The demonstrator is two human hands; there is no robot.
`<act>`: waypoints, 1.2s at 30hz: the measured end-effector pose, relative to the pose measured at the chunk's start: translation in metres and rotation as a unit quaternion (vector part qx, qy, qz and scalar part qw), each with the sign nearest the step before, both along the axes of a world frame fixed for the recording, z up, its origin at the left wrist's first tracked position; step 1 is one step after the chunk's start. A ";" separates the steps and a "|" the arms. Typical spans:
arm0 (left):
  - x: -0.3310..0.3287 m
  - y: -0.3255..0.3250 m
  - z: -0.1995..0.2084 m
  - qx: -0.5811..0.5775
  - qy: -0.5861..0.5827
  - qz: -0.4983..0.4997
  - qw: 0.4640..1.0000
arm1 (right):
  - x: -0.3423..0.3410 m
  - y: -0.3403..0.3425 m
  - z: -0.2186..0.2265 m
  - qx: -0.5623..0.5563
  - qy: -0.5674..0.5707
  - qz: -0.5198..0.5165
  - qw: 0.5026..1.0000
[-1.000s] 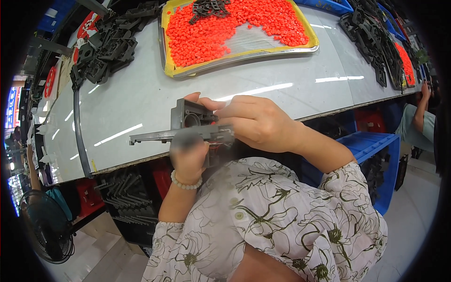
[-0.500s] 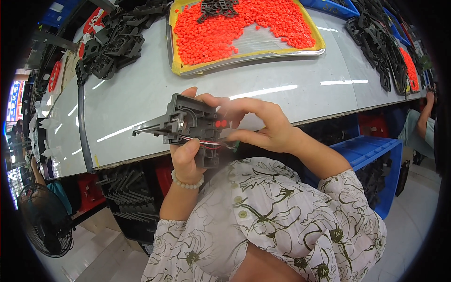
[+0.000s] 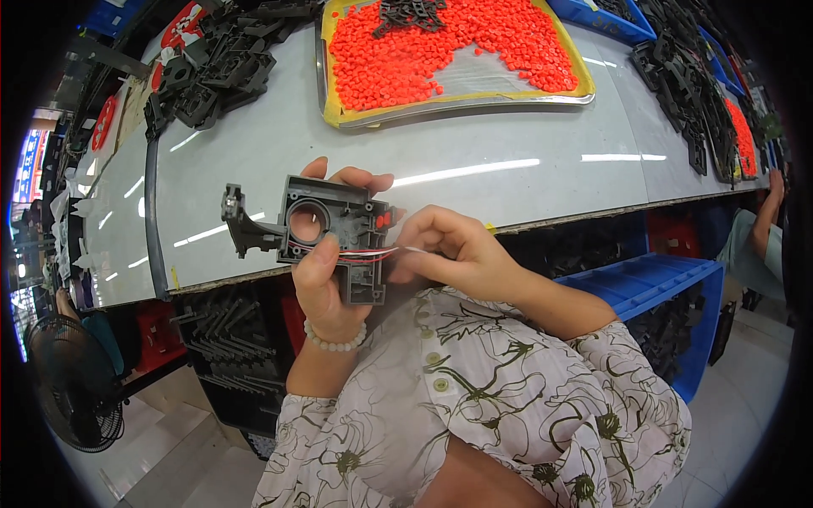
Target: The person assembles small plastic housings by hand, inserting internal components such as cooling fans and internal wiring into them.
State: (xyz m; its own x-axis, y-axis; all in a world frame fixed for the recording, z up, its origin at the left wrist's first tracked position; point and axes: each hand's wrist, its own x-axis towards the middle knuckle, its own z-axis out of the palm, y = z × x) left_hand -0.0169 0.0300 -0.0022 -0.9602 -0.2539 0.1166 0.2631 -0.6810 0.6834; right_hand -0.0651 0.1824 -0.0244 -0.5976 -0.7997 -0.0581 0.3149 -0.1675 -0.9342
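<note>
My left hand (image 3: 323, 288), a pale bead bracelet at its wrist, is wrapped round a dark grey plastic housing (image 3: 354, 222), its thumb pressing on the front. The housing has a round hole, a bracket arm (image 3: 247, 222) sticking out to the left, and two small red caps (image 3: 383, 220) seated near its right edge. Thin red, white and dark wires (image 3: 360, 254) run across it under my left thumb. Just to the right, my right hand (image 3: 453, 254) pinches the wires' free end between thumb and fingers. The tips of those fingers are partly blurred.
Beyond the housing, a yellow-edged metal tray (image 3: 474, 103) of red caps stands on the grey table (image 3: 474, 182). Dark plastic parts (image 3: 216, 85) are heaped at far left, more at far right. Below the edge are a blue crate (image 3: 648, 284) and a fan (image 3: 72, 381). Someone's arm (image 3: 766, 207) shows at right.
The housing has turned in my left hand and shifted slightly left, now showing its round hole. My right hand has lowered from the housing's right edge and draws the wires out to the right.
</note>
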 end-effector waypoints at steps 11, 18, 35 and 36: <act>0.005 0.002 0.001 -0.184 -0.036 0.065 0.980 | -0.020 0.014 0.023 0.124 0.113 -0.051 0.984; 0.007 -0.002 -0.004 -0.121 -0.028 0.009 0.992 | -0.021 0.015 0.026 0.042 -0.042 -0.094 0.994; 0.001 0.001 0.002 -0.143 -0.087 0.024 0.986 | -0.030 0.019 0.025 0.042 0.354 -0.100 0.929; 0.001 -0.001 -0.001 -0.112 -0.072 0.008 0.991 | -0.031 0.021 0.024 0.038 0.305 -0.079 0.948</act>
State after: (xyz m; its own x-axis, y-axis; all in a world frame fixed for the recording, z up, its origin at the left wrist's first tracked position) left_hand -0.0156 0.0289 -0.0028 -0.9669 -0.2527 0.0342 0.1617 -0.5039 0.8485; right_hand -0.0960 0.2031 -0.0003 -0.6499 -0.7054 0.2828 -0.3120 -0.0916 -0.9457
